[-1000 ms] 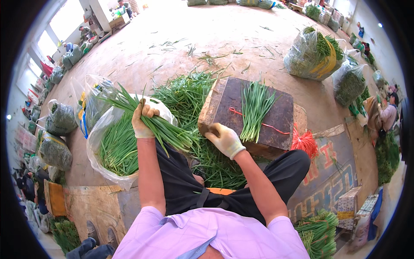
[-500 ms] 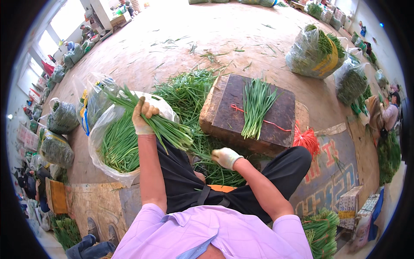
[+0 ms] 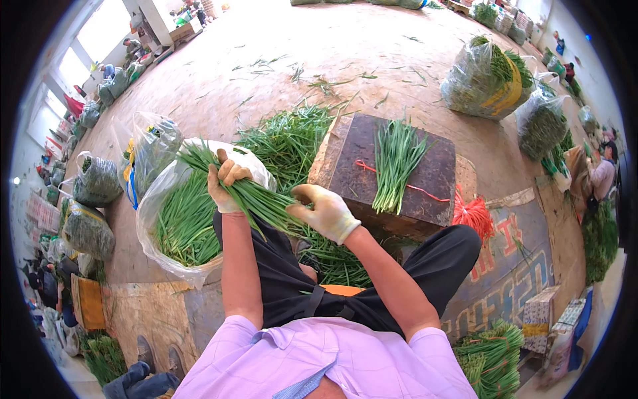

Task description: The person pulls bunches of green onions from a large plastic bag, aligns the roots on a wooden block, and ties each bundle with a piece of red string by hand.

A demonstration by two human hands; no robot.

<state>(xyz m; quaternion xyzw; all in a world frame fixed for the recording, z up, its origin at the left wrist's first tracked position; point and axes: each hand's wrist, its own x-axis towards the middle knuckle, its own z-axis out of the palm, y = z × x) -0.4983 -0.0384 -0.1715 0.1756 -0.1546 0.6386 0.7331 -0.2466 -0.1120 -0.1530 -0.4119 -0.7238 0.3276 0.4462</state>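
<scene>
My left hand (image 3: 228,181), in a pale stained glove, is closed round a bunch of long green garlic chives (image 3: 262,203). The pale cut ends point right, toward my lap. My right hand (image 3: 325,211), also gloved, has its thumb and fingers at those cut ends; whether it pinches any stems is hard to make out. A smaller pile of chives (image 3: 399,166) lies on a dark-topped wooden block (image 3: 435,159) to the right, over a red tie (image 3: 425,193). To the left, a plastic-lined basket (image 3: 151,236) holds more chives (image 3: 186,223).
Loose green leaves (image 3: 286,143) heap on the floor between basket and block. Red ties (image 3: 472,216) hang in a bundle by the block's right side. Tied chive bunches (image 3: 495,359) lie at lower right. Filled plastic bags (image 3: 482,80) stand around; other people sit along both walls.
My right hand has risen from beside my knee to the cut ends of the held bunch. The left hand has shifted slightly right and stays closed on the chives.
</scene>
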